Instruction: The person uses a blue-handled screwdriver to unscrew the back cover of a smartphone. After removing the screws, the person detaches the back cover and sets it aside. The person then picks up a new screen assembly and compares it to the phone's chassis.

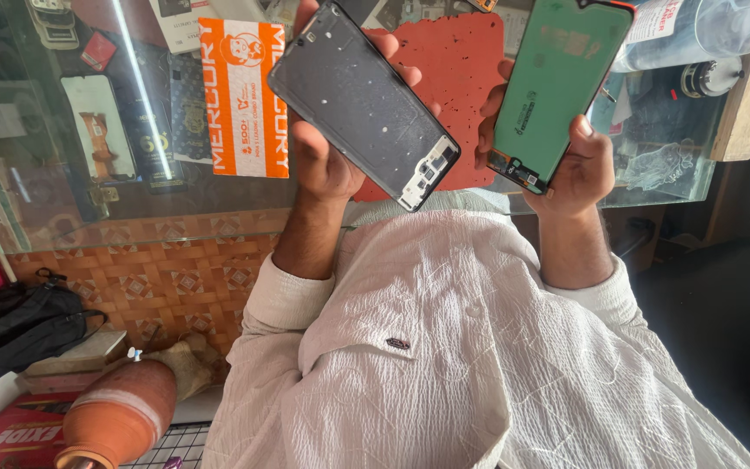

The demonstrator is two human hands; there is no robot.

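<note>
The left hand is gripping a black phone frame, fingers closed around its edges, with fingertips showing past the top and right side of the part. The frame is being held tilted above the counter, its dusty inner face turned to the camera and its camera cut-out end pointing down toward the chest. The right hand is clamping a phone display panel, the thumb pressing on its right edge and the fingers curling round the left edge. The panel's green back is facing the camera, with a strip of small connectors at the lower end. The two parts are being held side by side, near each other but not touching.

Behind both hands, a red work mat speckled with dark spots is lying on a glass counter. An orange and white card is lying to the left of the mat, and a clear bottle is lying at the upper right. A white textured shirt is filling the lower foreground. A black bag and a clay pot are sitting at lower left.
</note>
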